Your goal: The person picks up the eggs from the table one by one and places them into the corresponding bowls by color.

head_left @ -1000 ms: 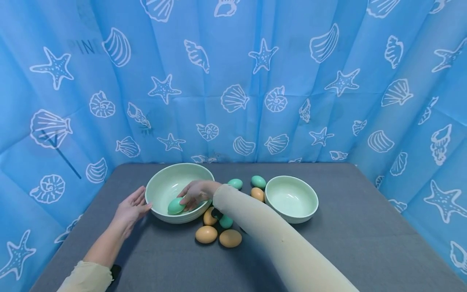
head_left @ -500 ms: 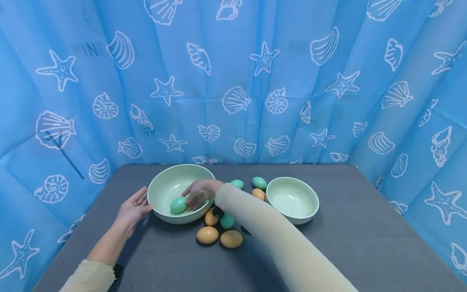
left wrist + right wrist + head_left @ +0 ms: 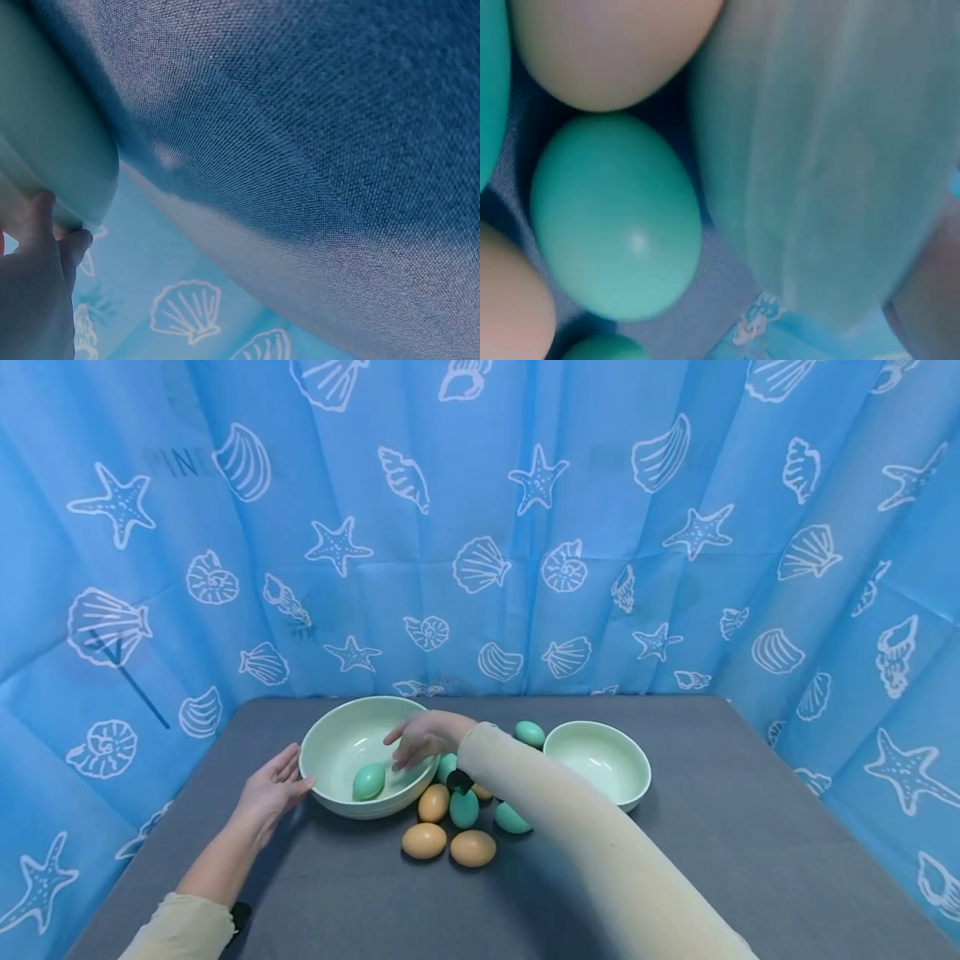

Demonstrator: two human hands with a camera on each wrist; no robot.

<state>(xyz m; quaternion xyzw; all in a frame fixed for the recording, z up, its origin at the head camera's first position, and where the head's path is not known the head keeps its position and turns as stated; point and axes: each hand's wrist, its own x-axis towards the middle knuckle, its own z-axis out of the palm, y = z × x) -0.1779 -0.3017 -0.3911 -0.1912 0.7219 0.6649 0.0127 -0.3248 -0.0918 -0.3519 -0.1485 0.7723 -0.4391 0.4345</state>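
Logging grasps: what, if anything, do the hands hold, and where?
No clear grip: left hand touches the large bowl at left rim; right hand holds nothing.

I've got a table with a grey woven top (image 3: 337,893). Larger pale-green bowl (image 3: 351,808) sits upright back left, smaller pale-green bowl (image 3: 600,764) upright right of centre. Eggs between: two brown eggs (image 3: 423,841) at the front, side by side; a third brown egg (image 3: 433,802) behind them, next to a green egg (image 3: 463,808). Another green egg (image 3: 529,733) at the back, near the smaller bowl. Others partly hidden; I can't count them all.
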